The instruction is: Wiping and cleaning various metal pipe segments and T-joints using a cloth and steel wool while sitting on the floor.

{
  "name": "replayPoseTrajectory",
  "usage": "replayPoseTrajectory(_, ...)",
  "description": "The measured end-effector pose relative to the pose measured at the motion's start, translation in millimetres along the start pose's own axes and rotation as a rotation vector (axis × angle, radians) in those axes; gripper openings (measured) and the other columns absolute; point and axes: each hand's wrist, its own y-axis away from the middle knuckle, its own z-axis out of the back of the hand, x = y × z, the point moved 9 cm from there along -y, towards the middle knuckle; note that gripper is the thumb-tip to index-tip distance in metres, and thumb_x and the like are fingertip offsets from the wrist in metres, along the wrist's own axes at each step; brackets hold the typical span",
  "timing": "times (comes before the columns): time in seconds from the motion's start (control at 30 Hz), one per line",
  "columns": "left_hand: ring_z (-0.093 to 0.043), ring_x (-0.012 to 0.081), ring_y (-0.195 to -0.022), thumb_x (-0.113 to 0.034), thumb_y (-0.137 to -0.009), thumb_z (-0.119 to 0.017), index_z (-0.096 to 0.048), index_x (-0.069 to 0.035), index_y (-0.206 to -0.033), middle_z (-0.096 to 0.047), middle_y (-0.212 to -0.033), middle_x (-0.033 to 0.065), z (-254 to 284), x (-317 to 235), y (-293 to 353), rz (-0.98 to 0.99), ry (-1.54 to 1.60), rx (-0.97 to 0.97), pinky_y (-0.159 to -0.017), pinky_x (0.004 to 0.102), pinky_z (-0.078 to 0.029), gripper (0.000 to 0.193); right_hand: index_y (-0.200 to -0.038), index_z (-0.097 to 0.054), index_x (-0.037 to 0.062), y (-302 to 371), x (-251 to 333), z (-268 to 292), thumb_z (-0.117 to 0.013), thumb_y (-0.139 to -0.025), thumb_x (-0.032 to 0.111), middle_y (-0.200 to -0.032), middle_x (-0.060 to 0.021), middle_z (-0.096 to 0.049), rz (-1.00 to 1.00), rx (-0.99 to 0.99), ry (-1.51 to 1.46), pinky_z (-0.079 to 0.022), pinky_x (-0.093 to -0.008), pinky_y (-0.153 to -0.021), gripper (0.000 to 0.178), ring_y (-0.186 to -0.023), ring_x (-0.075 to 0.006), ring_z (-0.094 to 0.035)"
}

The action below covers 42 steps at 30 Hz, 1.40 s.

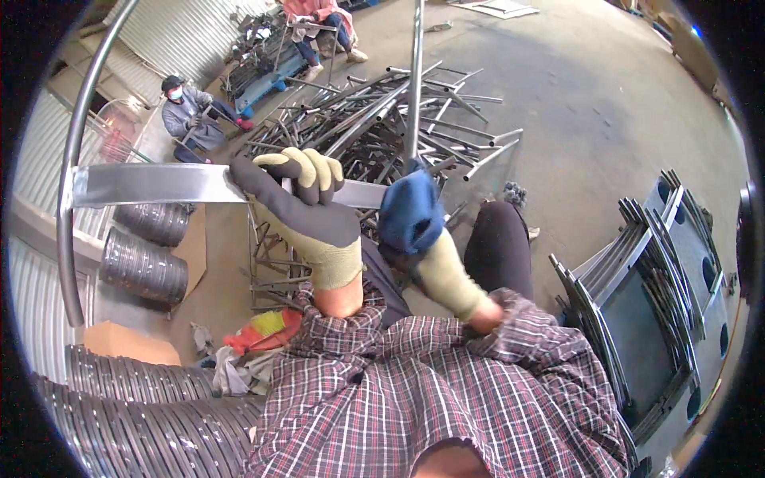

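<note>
A metal frame stretches across in front of me: a flat, slightly curved metal bar [155,185] joins a bent round tube [68,183] on the left to another tube [414,88] on the right. My left hand [307,211], in a yellow and grey work glove, has its fingers wrapped round the bar right of its middle. A bunched blue cloth [410,211] covers the right end of the bar where it meets the tube. My right hand [448,275], also gloved, holds that cloth against the joint; its fingers are mostly hidden by it.
A heap of metal tubes [374,119] lies ahead on the floor. Bundled curved bars [151,414] stack at lower left, beside red and grey rags [267,331]. A rack with flat frames [653,295] stands at right. Two people [191,119] sit working farther off.
</note>
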Motion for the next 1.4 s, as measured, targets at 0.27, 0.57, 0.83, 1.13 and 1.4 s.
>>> replayPoseTrajectory(0.27,-0.025,0.0078,-0.044,-0.034,-0.105,-0.037,-0.036,-0.014,-0.075,-0.025,-0.054,-0.0026,11,-11,-1,-0.145,-0.034,0.109,-0.045,0.0244,-0.027,0.037,-0.098,-0.062,-0.0002,-44,-20,-10,-0.063,-0.085,0.010,-0.084,-0.0168,-0.067,-0.025,0.054,0.426,-0.051,-0.0369,-0.070,0.017,-0.077,-0.0345,-0.065)
replayPoseTrajectory(0.57,-0.032,0.0091,-0.045,-0.026,-0.105,-0.036,-0.036,-0.011,-0.078,-0.030,-0.056,-0.0027,-27,-32,9,-0.202,0.082,0.470,-0.047,0.0253,-0.031,0.032,-0.105,-0.059,0.0076,-60,32,-9,-0.064,-0.084,0.012,-0.096,-0.0153,-0.062,0.191,0.085,0.366,-0.050,-0.0365,-0.076,0.023,-0.091,-0.0340,-0.061)
replayPoseTrajectory(0.83,-0.029,0.0072,-0.042,-0.025,-0.106,-0.033,-0.037,-0.013,-0.079,-0.031,-0.056,-0.0038,-37,-81,10,-0.262,0.136,0.480,-0.043,0.0239,-0.031,0.030,-0.108,-0.066,0.0085,35,0,-69,-0.063,-0.088,0.007,-0.100,-0.0046,-0.065,-1.062,0.425,-1.194,-0.054,-0.0238,-0.076,0.020,-0.081,-0.0137,-0.063)
replayPoseTrajectory(1.13,-0.030,0.0077,-0.041,-0.029,-0.106,-0.030,-0.038,-0.014,-0.077,-0.033,-0.055,-0.0034,-27,-80,-6,-0.313,0.167,0.548,-0.041,0.0232,-0.029,0.033,-0.109,-0.061,0.0073,-4,44,-33,-0.067,-0.082,0.018,-0.105,-0.0165,-0.063,0.089,0.127,0.427,-0.053,-0.0384,-0.076,0.029,-0.092,-0.0345,-0.064)
replayPoseTrajectory(1.4,-0.037,0.0089,-0.046,-0.031,-0.106,-0.029,-0.038,-0.015,-0.076,-0.039,-0.058,-0.0023,-41,-91,1,-0.184,0.343,0.804,-0.048,0.0284,-0.036,0.035,-0.118,-0.062,0.0011,47,19,-57,-0.058,-0.094,0.017,-0.114,-0.0044,-0.064,-0.474,0.573,-0.689,-0.046,-0.0323,-0.096,0.029,-0.104,-0.0167,-0.060)
